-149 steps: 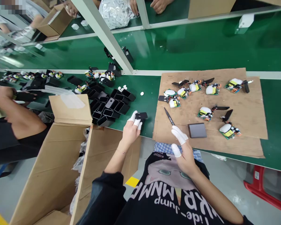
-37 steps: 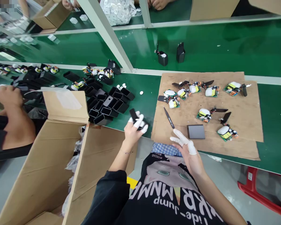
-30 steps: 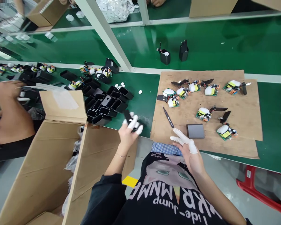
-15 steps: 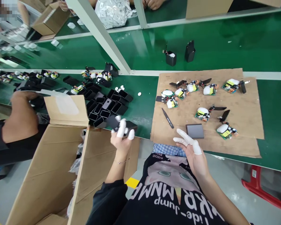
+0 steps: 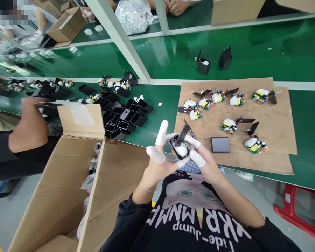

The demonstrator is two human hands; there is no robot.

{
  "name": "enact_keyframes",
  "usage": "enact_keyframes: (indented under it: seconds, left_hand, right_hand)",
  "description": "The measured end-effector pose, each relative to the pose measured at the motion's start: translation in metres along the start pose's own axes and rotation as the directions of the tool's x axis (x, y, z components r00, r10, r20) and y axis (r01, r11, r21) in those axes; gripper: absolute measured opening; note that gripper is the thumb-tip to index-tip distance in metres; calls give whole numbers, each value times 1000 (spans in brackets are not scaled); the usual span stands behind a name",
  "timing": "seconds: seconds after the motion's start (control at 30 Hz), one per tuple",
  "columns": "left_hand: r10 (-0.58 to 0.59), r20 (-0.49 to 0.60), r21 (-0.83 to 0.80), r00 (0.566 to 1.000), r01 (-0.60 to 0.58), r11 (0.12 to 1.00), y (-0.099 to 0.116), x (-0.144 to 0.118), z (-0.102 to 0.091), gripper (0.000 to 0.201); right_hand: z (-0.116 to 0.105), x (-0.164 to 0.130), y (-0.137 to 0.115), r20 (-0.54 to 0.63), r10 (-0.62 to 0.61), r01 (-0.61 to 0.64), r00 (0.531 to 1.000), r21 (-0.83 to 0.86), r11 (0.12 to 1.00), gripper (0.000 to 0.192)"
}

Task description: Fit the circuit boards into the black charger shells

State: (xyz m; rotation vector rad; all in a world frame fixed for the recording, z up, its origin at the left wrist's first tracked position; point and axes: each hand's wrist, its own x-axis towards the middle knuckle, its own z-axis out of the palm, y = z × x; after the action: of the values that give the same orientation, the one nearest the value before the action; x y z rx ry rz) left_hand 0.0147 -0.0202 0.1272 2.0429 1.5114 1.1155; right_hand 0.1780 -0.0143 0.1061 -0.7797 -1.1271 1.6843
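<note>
Above the table's front edge, both hands are around a black plastic case (image 5: 182, 148) with its open mouth up. Something white shows inside it, and a flat black end piece (image 5: 183, 134) stands up tilted from the mouth. My left hand (image 5: 159, 162) supports the case from the left, two fingers in white finger cots sticking out. My right hand (image 5: 203, 159) grips it from the right, also with white finger cots. A black pen-like tool (image 5: 191, 129) lies just behind, partly hidden. A closed grey case (image 5: 220, 144) rests on the cardboard sheet (image 5: 275, 122) to the right.
Several circuit boards with black end pieces (image 5: 229, 126) lie on the cardboard. Many empty black cases (image 5: 126, 117) crowd the left, near white discs (image 5: 139, 98). Two black cases (image 5: 204, 66) stand at the back. A large carton (image 5: 115, 175) and a co-worker's arm (image 5: 33, 120) are left.
My left hand has moved right, away from the empty cases, to meet my right hand. My right hand has moved slightly left and now also grips a black case.
</note>
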Motion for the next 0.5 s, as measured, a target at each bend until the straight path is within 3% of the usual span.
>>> enact_keyframes:
  seconds: [0.17, 0.23, 0.3, 0.4, 0.5]
  left_hand:
    - [-22, -80, -92, 997, 15, 996, 3, -5, 16, 66]
    - [-98, -72, -142, 993, 87, 986, -2, -11, 21, 78]
    - [-176, -44, -198, 983, 164, 966, -6, -16, 25, 99]
    - [-187, 27, -223, 982, 188, 956, -12, -26, 33, 108]
    - [-101, 51, -154, 994, 108, 982, -14, -39, 43, 89]
  right_hand:
    - [2, 1, 6, -49, -43, 46, 998, 70, 996, 35]
    - [-1, -1, 10, -39, -42, 43, 998, 29, 999, 32]
    - [-4, -1, 11, -49, -82, 74, 995, -142, 987, 33]
    - [-4, 0, 3, -14, -258, 221, 966, -474, 852, 34]
    - [3, 0, -11, 255, -344, 422, 904, -663, 618, 34]
